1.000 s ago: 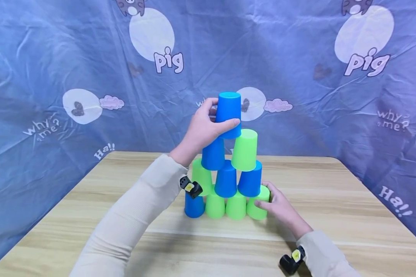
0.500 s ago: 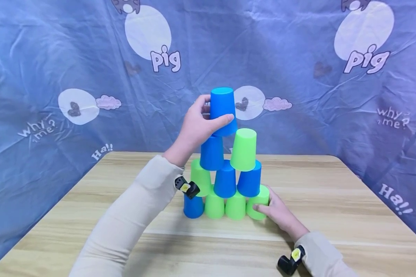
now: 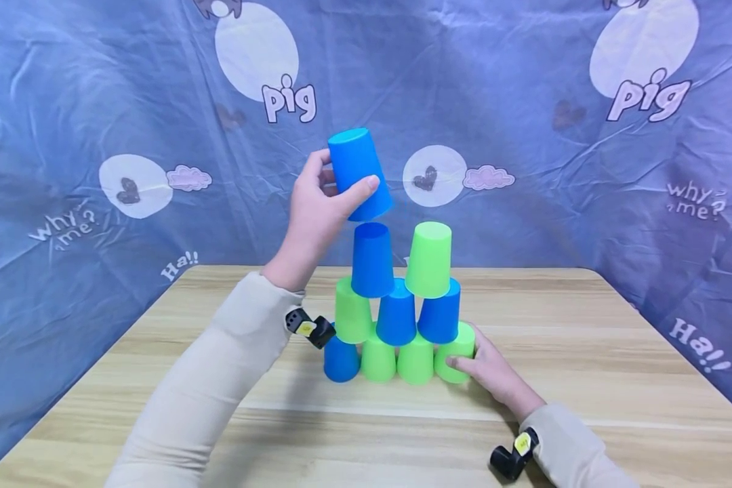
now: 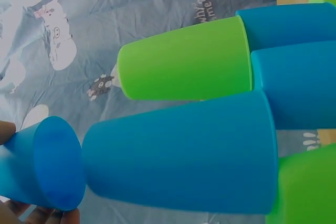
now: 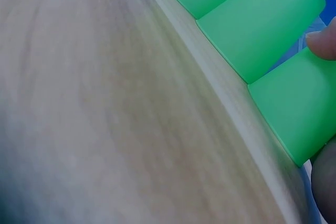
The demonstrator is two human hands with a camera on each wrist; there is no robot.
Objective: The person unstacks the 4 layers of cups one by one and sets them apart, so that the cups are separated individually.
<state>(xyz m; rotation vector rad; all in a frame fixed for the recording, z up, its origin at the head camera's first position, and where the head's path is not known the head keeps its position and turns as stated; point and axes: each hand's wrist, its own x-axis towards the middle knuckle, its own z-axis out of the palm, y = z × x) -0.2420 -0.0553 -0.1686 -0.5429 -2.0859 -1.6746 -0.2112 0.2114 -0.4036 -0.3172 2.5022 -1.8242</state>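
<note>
Nearest, the right hand (image 3: 494,369) clasps the bottom row's end green cup (image 3: 461,346). Beyond and higher, the left hand (image 3: 320,207) has its fingers clamped on the lifted blue cup (image 3: 354,163), long axis tilted (mouth slanting down rightward, mind), just above the third-tier blue cup (image 3: 372,264).

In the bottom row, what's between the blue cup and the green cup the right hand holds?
Two more green cups stand between the blue cup and the held green cup; the head view shows them.

I see open air above the highest green cup (image 3: 429,261); a blue cup (image 3: 372,261) blocks descent below the held cup (image 3: 352,159).
</note>
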